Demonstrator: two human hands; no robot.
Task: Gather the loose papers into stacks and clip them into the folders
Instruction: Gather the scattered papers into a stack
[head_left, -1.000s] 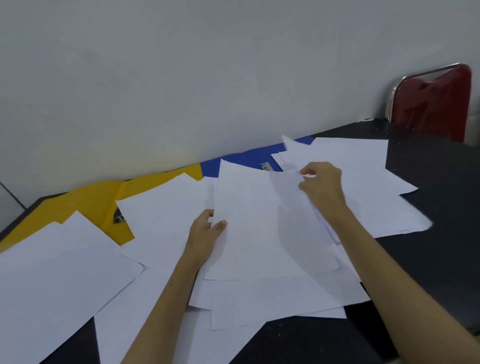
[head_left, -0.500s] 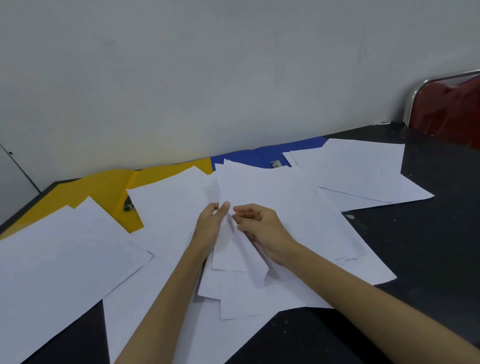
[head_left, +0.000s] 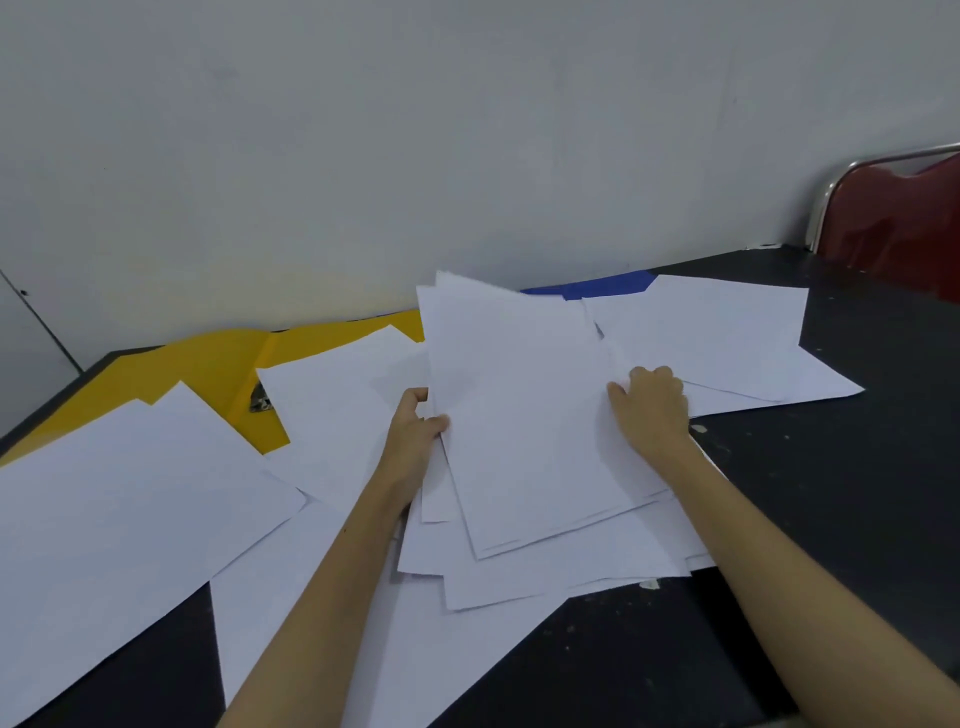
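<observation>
Head camera is showing both hands gripping a loose paper stack (head_left: 524, 426) over the desk (head_left: 857, 467), left hand (head_left: 415, 431) pinching its left edge, right hand (head_left: 654, 405) curling round its right.

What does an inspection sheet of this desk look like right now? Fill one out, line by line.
Surface: dark table, with a few pale specks.
Job's things: loose white papers scattered; a partly gathered stack at centre; yellow folder and blue folder by the wall, both partly covered, the yellow one's clip showing.
Clutter: nothing seen.
Hands: left hand grips the stack's left edge; right hand rests, fingers curled, at its right edge.
Cables: nothing seen.
Surroundings: grey wall; red chair at far right.
</observation>
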